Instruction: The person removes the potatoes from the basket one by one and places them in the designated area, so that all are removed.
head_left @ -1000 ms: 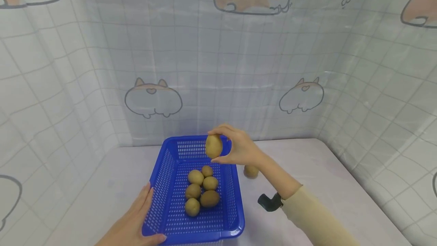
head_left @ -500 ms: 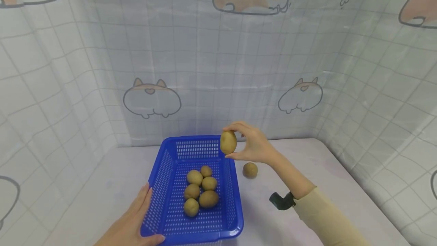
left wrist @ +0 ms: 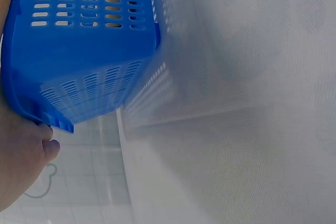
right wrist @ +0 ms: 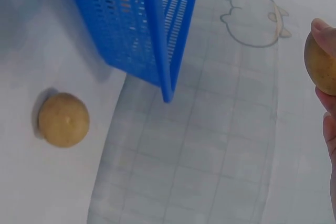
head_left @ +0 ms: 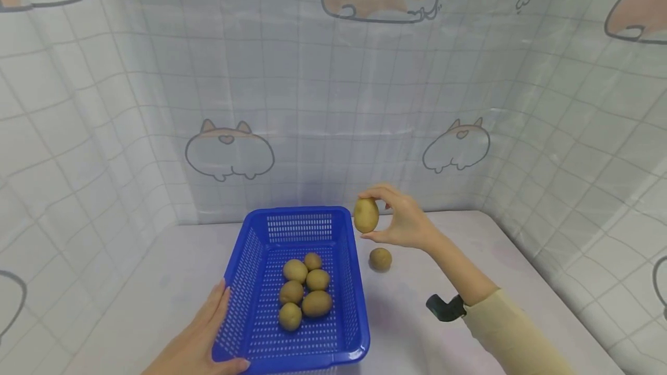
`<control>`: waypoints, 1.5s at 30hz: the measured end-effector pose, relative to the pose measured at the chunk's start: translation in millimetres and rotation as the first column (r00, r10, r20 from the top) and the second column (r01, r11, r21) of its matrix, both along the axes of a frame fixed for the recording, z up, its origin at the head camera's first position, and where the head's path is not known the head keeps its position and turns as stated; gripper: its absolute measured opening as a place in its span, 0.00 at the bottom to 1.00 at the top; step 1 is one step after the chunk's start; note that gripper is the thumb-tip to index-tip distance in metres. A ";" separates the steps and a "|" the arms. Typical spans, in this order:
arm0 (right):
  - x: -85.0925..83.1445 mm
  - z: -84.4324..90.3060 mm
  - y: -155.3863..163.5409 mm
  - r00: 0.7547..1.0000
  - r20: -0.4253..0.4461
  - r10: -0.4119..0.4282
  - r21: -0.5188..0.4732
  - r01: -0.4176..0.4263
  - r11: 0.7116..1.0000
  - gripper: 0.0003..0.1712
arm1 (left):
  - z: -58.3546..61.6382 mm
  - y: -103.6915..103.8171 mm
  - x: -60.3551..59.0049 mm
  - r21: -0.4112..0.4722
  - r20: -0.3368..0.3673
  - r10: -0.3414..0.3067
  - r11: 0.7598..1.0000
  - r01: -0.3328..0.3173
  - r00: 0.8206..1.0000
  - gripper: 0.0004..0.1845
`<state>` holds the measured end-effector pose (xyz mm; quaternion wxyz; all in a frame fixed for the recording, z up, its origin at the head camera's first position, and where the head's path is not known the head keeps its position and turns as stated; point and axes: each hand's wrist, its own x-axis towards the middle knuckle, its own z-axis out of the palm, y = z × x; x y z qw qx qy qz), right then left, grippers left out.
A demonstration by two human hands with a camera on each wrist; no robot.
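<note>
My right hand (head_left: 407,221) pinches a yellowish potato (head_left: 366,215) between thumb and fingers. It is held up in the air, just right of the basket's far right corner; in the right wrist view this potato (right wrist: 320,66) is cut off by the edge. At the left, my left hand (head_left: 200,331) grips the near left corner of a blue plastic basket (head_left: 359,305), with the thumb on the near rim and fingers along the left side. Inside the basket lie several potatoes (head_left: 316,304) in a cluster. Another potato (head_left: 380,259) rests on the table, outside the basket's right wall.
A white table (head_left: 443,259) carries the basket. Behind it and on both sides hangs a white gridded curtain (head_left: 339,103) with cartoon dog prints. A dark curved piece (head_left: 445,308) sits at the right wrist, by the beige sleeve (head_left: 513,328).
My right hand has carried the pinched potato rightward, from above the basket's far right part to outside its right rim. The left hand stays on the basket.
</note>
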<state>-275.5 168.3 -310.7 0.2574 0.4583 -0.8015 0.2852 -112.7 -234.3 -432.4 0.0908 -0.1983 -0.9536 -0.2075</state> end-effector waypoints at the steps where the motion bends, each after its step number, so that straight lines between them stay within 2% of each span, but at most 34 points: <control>1: 0.0 -0.2 2.0 1.000 0.000 -0.004 0.001 0.004 1.000 0.43 | -0.7 -0.3 -0.1 -0.001 -0.003 -0.001 1.000 0.001 1.000 0.69; 14: -1.0 -9.6 32.5 0.998 -0.001 -0.067 -0.009 0.067 0.998 0.43 | -3.0 -1.5 -1.8 0.007 0.026 0.007 1.000 -0.007 1.000 0.69; 23: -4.4 -19.5 53.7 0.993 -0.004 -0.115 0.000 0.115 0.993 0.44 | 3.6 1.0 -2.8 0.017 0.145 0.027 0.999 -0.030 0.989 0.68; 31: -5.5 -25.8 68.7 0.983 0.045 -0.177 0.010 0.177 0.984 0.44 | 7.8 2.7 -1.0 0.021 0.187 0.040 0.999 -0.045 0.982 0.67; 45: -11.2 -48.1 84.4 0.975 0.045 -0.216 0.015 0.216 0.976 0.43 | 5.5 1.4 -1.2 0.026 0.134 0.026 0.999 -0.030 0.991 0.67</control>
